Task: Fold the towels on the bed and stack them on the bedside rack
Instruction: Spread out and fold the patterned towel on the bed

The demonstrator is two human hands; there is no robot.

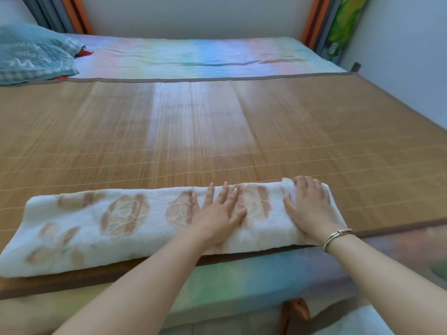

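A white towel [135, 223] with tan-orange woven motifs lies folded into a long, thick band across the lower half of the frame, on the near part of a bamboo sleeping mat [217, 131]. Its long axis runs left to right, tilted so the left end sits lower in the frame and overhangs the mat's brown near border, while the right end points toward the middle right.

The left hand [217, 213] rests flat on the band's middle, fingers straight and spread, gripping nothing. The right hand [312, 206], with a bracelet [336, 238] at the wrist, lies on the right end, fingers slightly bent over the far corner; whether they pinch the cloth I cannot tell.

Beyond the towel the mat stretches bare to its far border, then a pastel rainbow sheet [193, 56]. A blue pillow [33, 54] sits upper left.
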